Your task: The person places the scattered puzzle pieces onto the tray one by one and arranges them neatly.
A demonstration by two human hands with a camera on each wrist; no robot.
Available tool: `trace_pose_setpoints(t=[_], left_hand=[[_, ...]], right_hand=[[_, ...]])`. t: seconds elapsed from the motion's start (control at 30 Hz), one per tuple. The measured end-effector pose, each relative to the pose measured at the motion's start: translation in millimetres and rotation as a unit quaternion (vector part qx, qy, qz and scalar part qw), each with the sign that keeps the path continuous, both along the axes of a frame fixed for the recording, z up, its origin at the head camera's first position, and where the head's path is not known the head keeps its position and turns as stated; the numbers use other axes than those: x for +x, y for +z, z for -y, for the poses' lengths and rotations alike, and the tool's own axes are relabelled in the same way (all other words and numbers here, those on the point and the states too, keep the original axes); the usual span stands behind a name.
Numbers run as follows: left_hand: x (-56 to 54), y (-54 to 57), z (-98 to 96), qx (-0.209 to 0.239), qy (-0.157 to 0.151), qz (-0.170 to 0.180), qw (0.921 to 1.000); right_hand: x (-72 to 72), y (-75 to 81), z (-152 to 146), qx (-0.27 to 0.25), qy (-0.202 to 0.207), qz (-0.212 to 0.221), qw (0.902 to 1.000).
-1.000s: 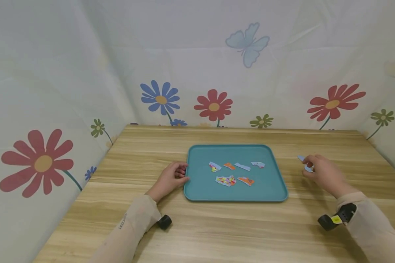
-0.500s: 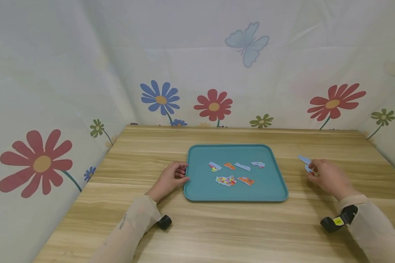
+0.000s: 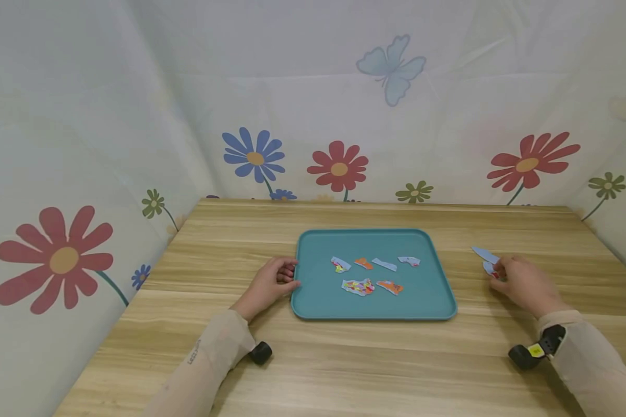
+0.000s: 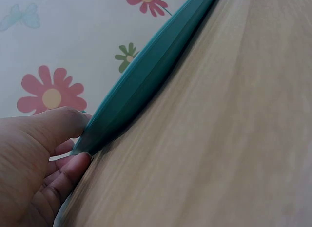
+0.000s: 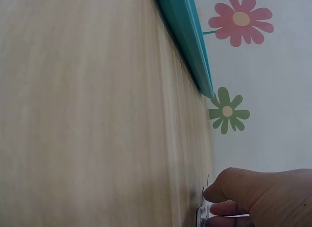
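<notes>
My left hand (image 3: 268, 288) is at the left rim of a teal tray (image 3: 372, 310); its thumb and a fingertip meet the tray's edge (image 4: 131, 85) in the left wrist view. Several torn bits of printed paper lie on the tray, among them a multicoloured piece (image 3: 358, 286), an orange piece (image 3: 390, 287) and a light blue strip (image 3: 384, 264). Right of the tray, my right hand (image 3: 527, 282) pinches a torn paper piece with red on it (image 3: 488, 267), partly hidden by the fingers. A pointed light blue paper strip (image 3: 483, 253) lies right at those fingertips.
Everything stands on a wood-grain table (image 3: 396, 365). White cloth walls (image 3: 302, 98) with printed flowers and a butterfly close off the back and sides. A black wrist camera (image 3: 524, 356) hangs at the right wrist, another camera (image 3: 261, 352) at the left.
My right hand has shifted slightly right, uncovering more of the light blue strip and the red-marked piece. The left hand, the tray and its paper pieces have stayed put.
</notes>
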State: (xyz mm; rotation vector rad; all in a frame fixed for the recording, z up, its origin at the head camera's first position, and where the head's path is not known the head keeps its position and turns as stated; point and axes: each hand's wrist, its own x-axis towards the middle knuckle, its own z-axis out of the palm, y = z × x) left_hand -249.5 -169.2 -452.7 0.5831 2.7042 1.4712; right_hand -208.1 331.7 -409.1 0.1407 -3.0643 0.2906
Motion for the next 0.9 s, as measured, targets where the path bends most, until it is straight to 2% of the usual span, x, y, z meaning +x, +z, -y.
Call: trace_pose_setpoints(t=[0.3,0.9], left_hand=[[1.2,1.6,-0.2,-0.002,0.003,0.001,1.0000],[1.9,2.3,0.2,-0.005,0.003,-0.004,1.0000]], right_hand=[[-5.7,-0.9,-1.8,0.003,-0.024,0.032,0.9992],[-6.2,1.2,-2.0,-0.010,-0.021,0.040,0.9989]])
